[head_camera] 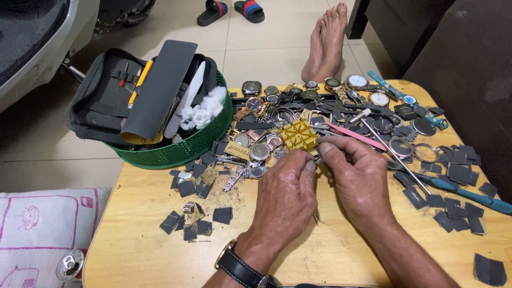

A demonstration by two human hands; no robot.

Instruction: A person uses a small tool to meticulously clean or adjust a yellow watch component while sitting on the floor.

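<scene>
My left hand [282,200] and my right hand [360,178] meet fingertip to fingertip over the wooden table [138,250], pinching a small metal part between them; the part itself is mostly hidden. A wristwatch with a dark strap sits on my left wrist. Just beyond my fingers lies a yellow plastic watch-band holder block [297,134], among several watches and watch cases [260,152]. A pink-handled tool [352,136] and a small hammer [392,152] lie past my right hand.
A green basket [184,149] with a black tool pouch, sandpaper sheet and white cotton stands at the back left. Dark square scraps [458,173] litter the table. A blue-handled screwdriver [469,197] lies right. A bare foot [326,42], sandals and a cushion [42,234] surround the table.
</scene>
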